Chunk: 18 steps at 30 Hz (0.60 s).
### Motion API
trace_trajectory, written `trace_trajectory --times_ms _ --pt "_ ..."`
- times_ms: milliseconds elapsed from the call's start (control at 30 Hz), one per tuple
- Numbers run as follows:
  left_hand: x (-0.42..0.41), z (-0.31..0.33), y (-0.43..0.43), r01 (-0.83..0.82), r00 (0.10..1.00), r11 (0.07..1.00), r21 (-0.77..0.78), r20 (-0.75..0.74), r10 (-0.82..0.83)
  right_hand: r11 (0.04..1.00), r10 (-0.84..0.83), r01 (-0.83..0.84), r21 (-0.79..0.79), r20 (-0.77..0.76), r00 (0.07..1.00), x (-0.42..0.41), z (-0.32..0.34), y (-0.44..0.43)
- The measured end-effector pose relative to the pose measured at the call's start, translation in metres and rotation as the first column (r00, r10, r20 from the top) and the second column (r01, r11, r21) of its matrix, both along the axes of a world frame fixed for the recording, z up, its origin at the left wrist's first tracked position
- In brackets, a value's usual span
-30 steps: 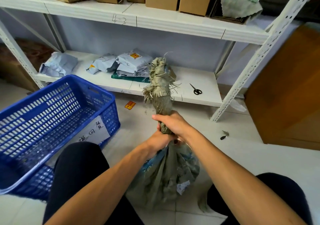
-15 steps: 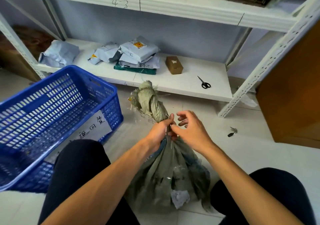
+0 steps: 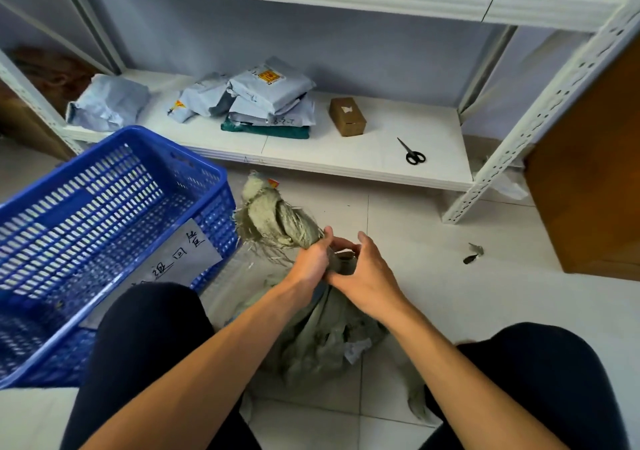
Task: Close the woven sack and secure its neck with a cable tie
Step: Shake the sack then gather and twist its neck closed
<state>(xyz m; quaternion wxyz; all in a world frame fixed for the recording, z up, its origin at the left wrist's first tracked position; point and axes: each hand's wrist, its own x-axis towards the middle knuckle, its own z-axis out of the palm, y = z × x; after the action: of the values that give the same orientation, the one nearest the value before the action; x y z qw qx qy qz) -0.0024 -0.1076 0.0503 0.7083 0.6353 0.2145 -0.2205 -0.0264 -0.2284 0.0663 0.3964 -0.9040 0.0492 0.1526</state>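
Sack (image 3: 311, 342): on floor (image 3: 450, 297), just beside blue basket (image 3: 114, 207). Mouth gathered, neck (image 3: 294, 226) twisted into a rope, frayed end toward the basket; closing judged done. Left hand (image 3: 311, 259): fingers curled round the neck, gripping. Right hand (image 3: 369, 276): at the neck just beside it, fingers curled; what they pinch, cannot tell. Cable tie: none clearly visible; fastening judged outstanding.
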Motion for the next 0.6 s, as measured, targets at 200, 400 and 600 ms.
trace_trajectory --times_ms 200,400,600 --pt "0.013 -0.002 0.007 -0.131 0.991 0.975 -0.18 -0.06 0.122 0.971 0.197 -0.188 -0.146 0.049 0.979 0.002 0.013 -0.009" --pt "0.008 0.006 0.002 -0.039 0.998 0.969 -0.243 -0.049 0.028 0.946 0.251 -0.214 -0.244 0.129 0.959 -0.007 0.006 -0.007" --pt "-0.007 0.015 -0.007 0.192 0.975 0.981 -0.028 0.121 -0.188 0.962 0.213 -0.168 -0.216 0.203 0.956 -0.004 0.003 0.001"
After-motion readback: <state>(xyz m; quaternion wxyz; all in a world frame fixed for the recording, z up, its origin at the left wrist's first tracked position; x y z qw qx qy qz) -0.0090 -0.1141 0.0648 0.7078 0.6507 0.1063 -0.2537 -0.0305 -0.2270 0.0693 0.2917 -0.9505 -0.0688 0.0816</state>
